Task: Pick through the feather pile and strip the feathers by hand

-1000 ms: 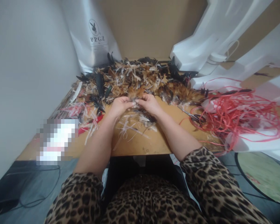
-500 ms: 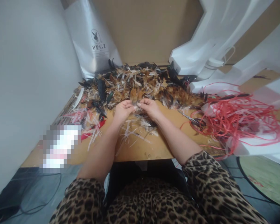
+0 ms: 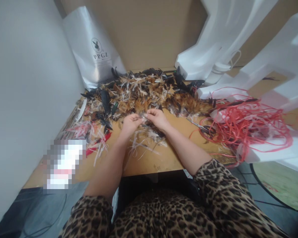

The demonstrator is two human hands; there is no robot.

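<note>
My left hand (image 3: 129, 123) and my right hand (image 3: 158, 118) meet fingertip to fingertip at the near edge of a big heap of brown, black and white feathers (image 3: 144, 91). Both hands are closed in a pinch on a small bunch of feathers (image 3: 143, 115) held between them, just above the wooden table (image 3: 161, 158). Pale strips and loose feather bits (image 3: 141, 145) lie under my wrists.
A tangle of red cord (image 3: 243, 124) lies on the right, with scissors (image 3: 201, 127) at its left edge. White foam pieces (image 3: 213, 56) stand at the back right, a silver bag (image 3: 94, 49) at the back left. A wall runs along the left.
The view has shifted slightly; my hands stay pinched together at the same spot on the edge of the feather heap, with only small finger movement.
</note>
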